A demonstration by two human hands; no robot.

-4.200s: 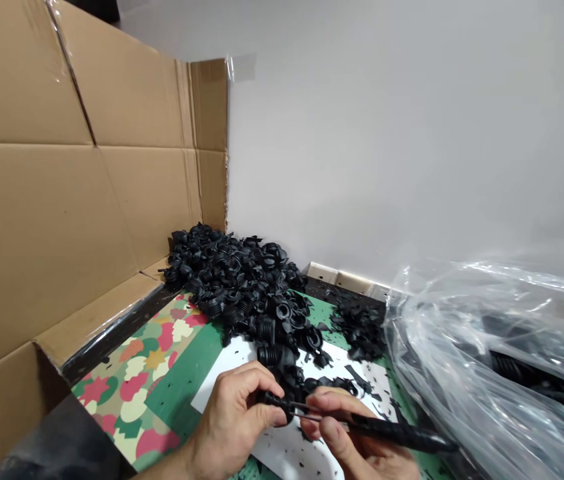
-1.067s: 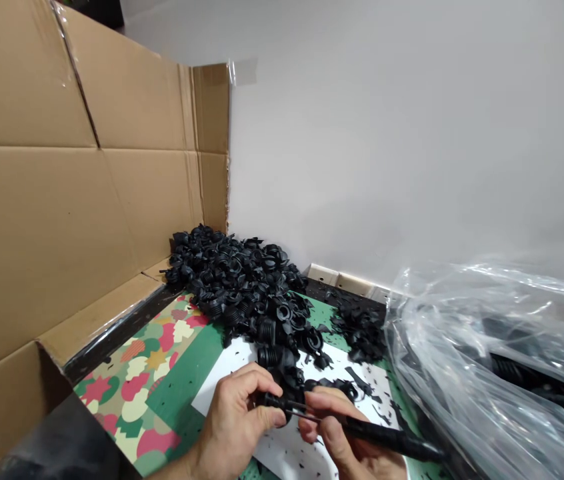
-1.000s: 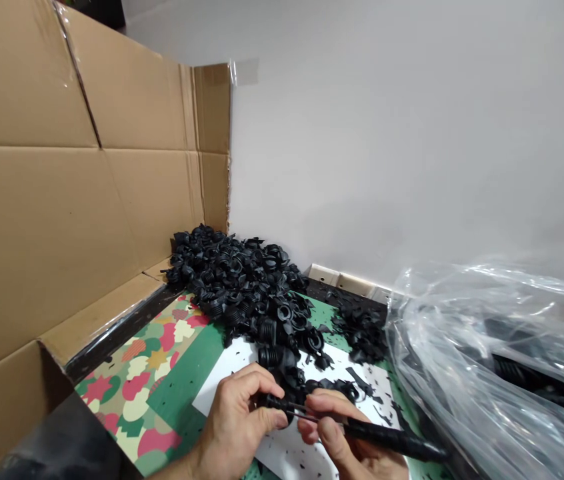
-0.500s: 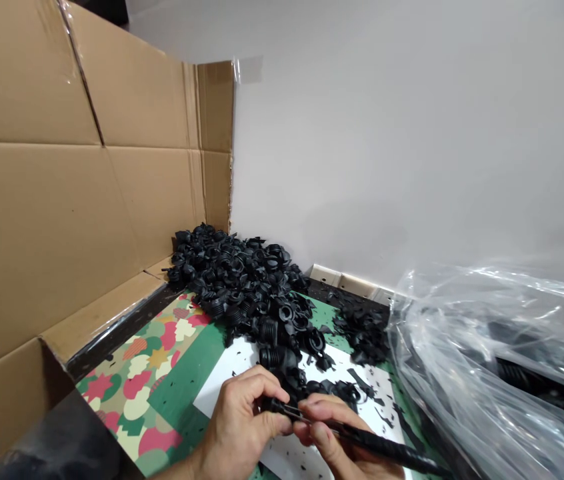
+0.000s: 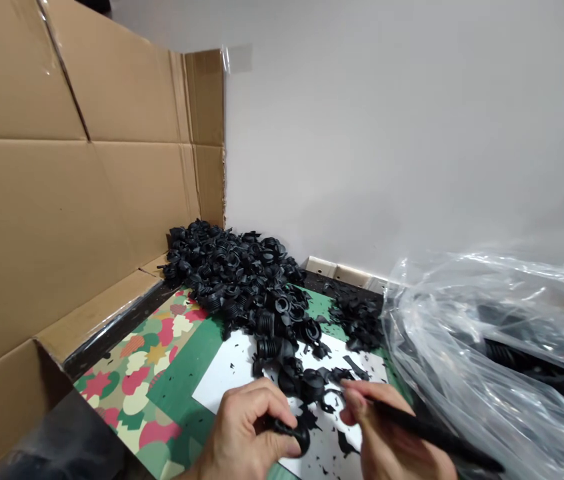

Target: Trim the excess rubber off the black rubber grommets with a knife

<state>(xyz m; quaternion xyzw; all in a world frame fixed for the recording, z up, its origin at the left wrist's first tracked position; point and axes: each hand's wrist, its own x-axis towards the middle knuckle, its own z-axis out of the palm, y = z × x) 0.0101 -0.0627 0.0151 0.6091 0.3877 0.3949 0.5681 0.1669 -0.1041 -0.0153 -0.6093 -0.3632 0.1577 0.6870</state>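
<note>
Between the thumb and fingers of my left hand [image 5: 255, 427] is a small black rubber part [image 5: 298, 433], its rounded end sticking out to the right. My right hand [image 5: 387, 427] grips a long black-handled tool [image 5: 427, 430], whose handle slants down to the right; its thin tip near my fingertips is hard to make out. The two hands are apart. Just beyond them, black ribbed parts [image 5: 269, 347] and thin black scraps lie on a white sheet [image 5: 212, 383].
A large heap of black rubber parts [image 5: 232, 267] rises behind, against cardboard [image 5: 127, 193] and a grey wall [image 5: 387, 133]. Black scraps [image 5: 359, 320] are piled right of it. A clear plastic bag [image 5: 442, 360] with black parts stands at the right. Patterned paper [image 5: 137, 380] lies left.
My right hand has moved right with the tool, away from the part in my left hand. My left hand has shifted slightly down, and more of the part shows. The view has shifted a little.
</note>
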